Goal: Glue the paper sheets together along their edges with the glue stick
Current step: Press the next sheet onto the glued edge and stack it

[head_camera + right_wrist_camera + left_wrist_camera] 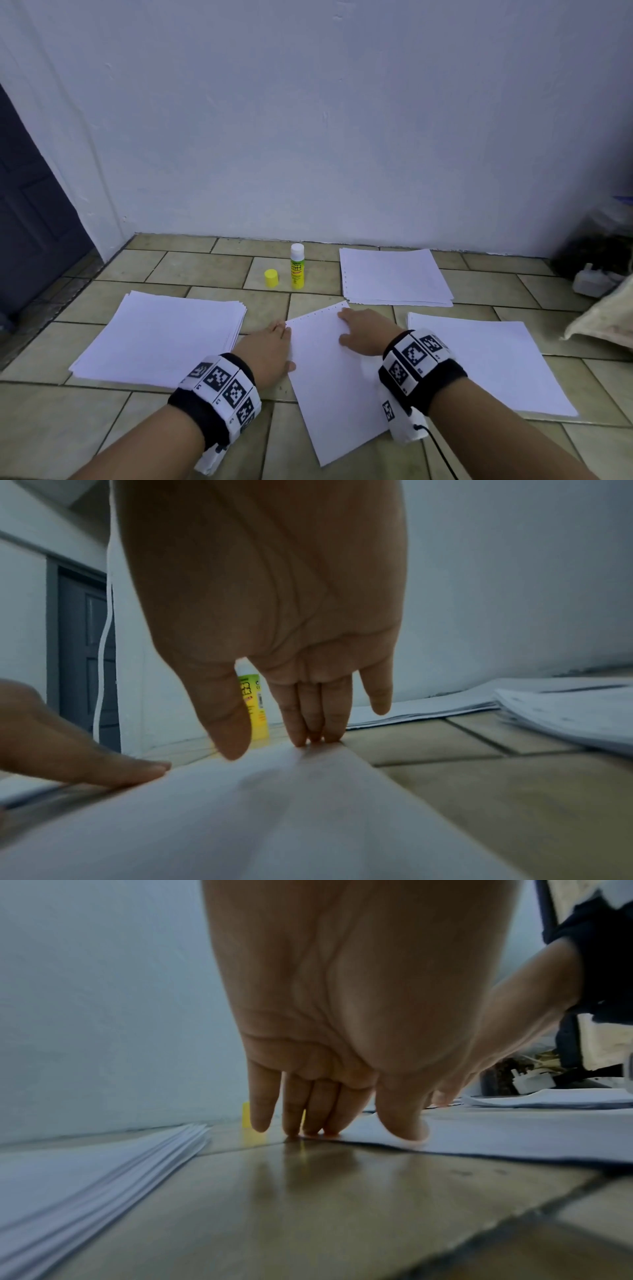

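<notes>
- Pressing down in the head view: the left hand (270,353) lies flat at the left edge of the middle sheet (339,383) on the tiled floor (205,267), the right hand (363,330) flat at its far corner; neither grips anything. The glue stick (297,266) stands uncapped near the wall, its cap (271,278) beside it.
- Left wrist: straight fingertips (310,1123) meet that edge.
- Right wrist: fingertips (315,731) pin the corner. Rubbing outward along the edges should seal it evenly.

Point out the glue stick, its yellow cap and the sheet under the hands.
glue stick (297,270), head view, on its yellow label.
yellow cap (271,278), head view, on its side wall.
sheet (329,383), head view, on its bare middle.
</notes>
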The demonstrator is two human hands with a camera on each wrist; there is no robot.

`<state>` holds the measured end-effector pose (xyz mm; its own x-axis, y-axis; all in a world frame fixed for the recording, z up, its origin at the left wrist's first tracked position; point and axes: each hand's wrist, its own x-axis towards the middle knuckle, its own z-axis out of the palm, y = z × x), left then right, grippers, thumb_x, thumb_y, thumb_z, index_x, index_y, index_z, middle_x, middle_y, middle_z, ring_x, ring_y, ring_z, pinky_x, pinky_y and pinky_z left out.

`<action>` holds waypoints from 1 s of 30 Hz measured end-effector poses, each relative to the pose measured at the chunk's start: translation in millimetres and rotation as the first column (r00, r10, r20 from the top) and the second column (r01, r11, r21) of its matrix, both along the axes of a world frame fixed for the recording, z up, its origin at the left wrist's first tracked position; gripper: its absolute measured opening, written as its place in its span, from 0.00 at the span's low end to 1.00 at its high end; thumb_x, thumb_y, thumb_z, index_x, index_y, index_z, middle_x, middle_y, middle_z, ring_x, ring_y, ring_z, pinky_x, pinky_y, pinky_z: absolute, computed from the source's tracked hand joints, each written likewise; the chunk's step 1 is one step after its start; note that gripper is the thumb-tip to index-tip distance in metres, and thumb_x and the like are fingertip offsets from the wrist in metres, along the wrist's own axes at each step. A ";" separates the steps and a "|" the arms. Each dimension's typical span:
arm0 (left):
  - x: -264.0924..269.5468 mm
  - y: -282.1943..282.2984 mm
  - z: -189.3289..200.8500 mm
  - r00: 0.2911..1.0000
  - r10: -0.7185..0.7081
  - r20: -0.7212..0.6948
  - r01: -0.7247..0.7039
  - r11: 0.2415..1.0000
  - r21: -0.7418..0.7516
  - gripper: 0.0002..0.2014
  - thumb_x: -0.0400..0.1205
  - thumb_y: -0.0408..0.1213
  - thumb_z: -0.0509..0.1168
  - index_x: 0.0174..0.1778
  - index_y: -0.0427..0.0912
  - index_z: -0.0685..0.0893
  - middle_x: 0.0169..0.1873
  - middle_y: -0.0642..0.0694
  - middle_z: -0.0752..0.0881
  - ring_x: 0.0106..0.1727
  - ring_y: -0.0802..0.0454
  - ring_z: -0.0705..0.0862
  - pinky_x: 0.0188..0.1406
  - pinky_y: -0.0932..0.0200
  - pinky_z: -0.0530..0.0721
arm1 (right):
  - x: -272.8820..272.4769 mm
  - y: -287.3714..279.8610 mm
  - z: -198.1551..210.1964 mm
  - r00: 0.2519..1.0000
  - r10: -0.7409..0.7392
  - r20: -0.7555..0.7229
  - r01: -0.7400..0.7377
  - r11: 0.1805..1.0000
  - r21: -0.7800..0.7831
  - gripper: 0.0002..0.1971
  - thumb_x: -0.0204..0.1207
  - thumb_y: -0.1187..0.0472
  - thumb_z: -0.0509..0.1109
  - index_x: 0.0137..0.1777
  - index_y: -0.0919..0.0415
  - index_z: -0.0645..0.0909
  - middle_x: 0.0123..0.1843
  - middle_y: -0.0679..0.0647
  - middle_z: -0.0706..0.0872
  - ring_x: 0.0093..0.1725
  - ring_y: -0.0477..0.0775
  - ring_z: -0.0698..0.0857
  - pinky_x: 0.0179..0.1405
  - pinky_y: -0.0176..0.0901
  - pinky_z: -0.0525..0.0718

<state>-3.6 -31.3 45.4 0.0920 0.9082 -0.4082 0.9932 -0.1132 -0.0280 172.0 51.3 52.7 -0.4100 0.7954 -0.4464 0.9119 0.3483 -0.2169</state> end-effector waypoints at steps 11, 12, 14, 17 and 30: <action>5.3 -24.2 3.1 0.980 0.182 -0.077 -0.171 0.977 0.125 0.20 0.85 0.54 0.57 0.64 0.42 0.74 0.62 0.45 0.80 0.61 0.49 0.81 0.48 0.60 0.71 | 13.9 -57.3 7.6 0.975 0.072 0.209 -0.106 0.982 0.156 0.41 0.69 0.35 0.71 0.76 0.59 0.64 0.71 0.60 0.68 0.70 0.62 0.70 0.63 0.54 0.74; 3.4 -21.9 4.1 0.980 0.180 -0.083 -0.169 0.978 0.121 0.19 0.86 0.52 0.56 0.65 0.42 0.74 0.62 0.45 0.79 0.61 0.48 0.81 0.49 0.59 0.72 | 15.5 -57.0 5.9 0.975 0.073 0.211 -0.106 0.983 0.150 0.40 0.70 0.36 0.71 0.75 0.59 0.65 0.70 0.60 0.69 0.69 0.61 0.70 0.63 0.53 0.74; -2.3 -15.1 7.2 0.979 0.186 -0.079 -0.176 0.978 0.115 0.19 0.86 0.51 0.57 0.66 0.42 0.74 0.63 0.45 0.78 0.63 0.47 0.79 0.53 0.57 0.73 | 18.6 -52.6 4.0 0.984 0.049 0.169 -0.074 0.986 0.149 0.37 0.72 0.37 0.70 0.74 0.58 0.67 0.69 0.58 0.71 0.69 0.60 0.71 0.63 0.52 0.74; -10.1 -2.4 11.6 0.976 0.212 -0.040 -0.207 0.972 0.114 0.25 0.85 0.55 0.58 0.70 0.41 0.71 0.67 0.45 0.73 0.67 0.46 0.75 0.58 0.54 0.76 | 23.7 -42.6 2.7 0.993 0.003 0.116 -0.024 0.983 0.181 0.36 0.74 0.38 0.68 0.75 0.59 0.66 0.72 0.57 0.71 0.72 0.59 0.69 0.67 0.52 0.73; -19.0 32.0 -4.5 0.994 0.054 0.099 -0.036 0.985 -0.167 0.40 0.88 0.49 0.54 0.83 0.35 0.36 0.83 0.42 0.34 0.85 0.48 0.37 0.82 0.55 0.45 | 35.9 -25.6 -5.0 0.991 -0.123 0.059 0.119 0.990 0.069 0.63 0.63 0.34 0.77 0.82 0.71 0.45 0.82 0.59 0.63 0.81 0.57 0.63 0.82 0.57 0.48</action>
